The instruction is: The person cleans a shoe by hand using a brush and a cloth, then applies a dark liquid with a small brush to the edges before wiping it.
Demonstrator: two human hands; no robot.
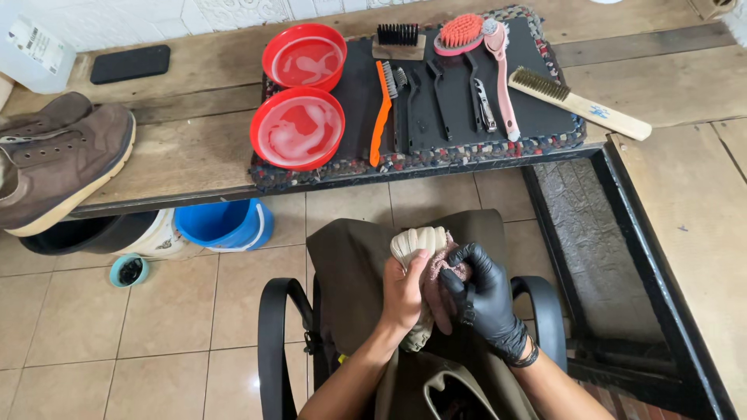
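Left hand (406,294): bare; your fingers were wrapped around the side of a beige shoe (416,243), gripping it over your lap.
Right hand (484,299): black-gloved; your fingers were curled, pressing a pinkish cloth (445,268) against the shoe's side.
Shoe: held upright between both hands, ribbed sole edge facing up, above the olive apron (350,264) on your knees, well below the surface.
Surface (187,152): wooden plank bench ahead of you, carrying a dark mat (545,117).
Bowls: two red bowls (297,128) of soapy water, one behind the other, at the mat's left edge.
Brushes: orange-handled brush (380,117), several black ones, a pink long-handled brush (503,78) and a wooden wire brush (580,103) lying at the mat's right edge.
Left side: brown shoe (58,159) resting on the surface; blue bucket (224,224) on the tiled floor beneath.
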